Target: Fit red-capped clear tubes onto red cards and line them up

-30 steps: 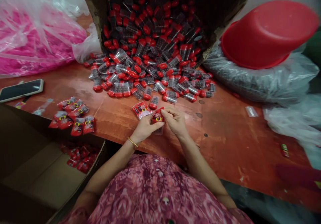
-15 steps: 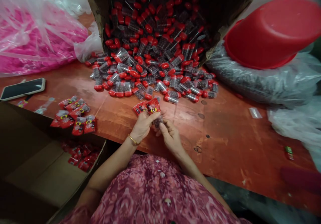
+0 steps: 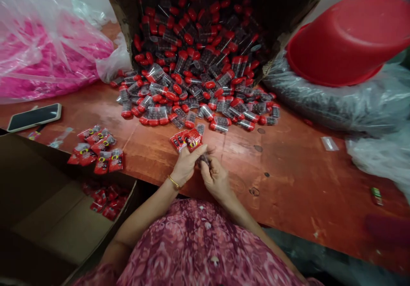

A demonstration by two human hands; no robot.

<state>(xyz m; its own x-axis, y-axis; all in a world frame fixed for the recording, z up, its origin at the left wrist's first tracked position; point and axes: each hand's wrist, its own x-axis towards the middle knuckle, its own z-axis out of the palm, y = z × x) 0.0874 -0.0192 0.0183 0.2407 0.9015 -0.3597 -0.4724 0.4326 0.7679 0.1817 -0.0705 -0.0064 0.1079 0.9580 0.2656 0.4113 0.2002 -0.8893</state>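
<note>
My left hand (image 3: 188, 165) pinches the lower edge of a red printed packet (image 3: 194, 139), which lies beside a second packet (image 3: 178, 141). My right hand (image 3: 216, 179) is shut on a small clear tube with dark contents (image 3: 204, 160), partly hidden by my fingers. The tube's cap cannot be made out. Just beyond my hands, a large heap of clear red-capped tubes (image 3: 192, 93) spills from a tipped cardboard carton (image 3: 121, 16).
Red packets (image 3: 99, 157) lie in a group on the orange-red wooden table (image 3: 288, 170), with more inside an open cardboard box (image 3: 73, 222) at lower left. A phone (image 3: 33, 117), pink-filled plastic bag (image 3: 48, 59), red basin (image 3: 349, 38) and grey bag (image 3: 333, 100) surround the table.
My hands have drawn closer around the small tube, which now sits lower and is more covered by my right fingers. The view has shifted slightly.
</note>
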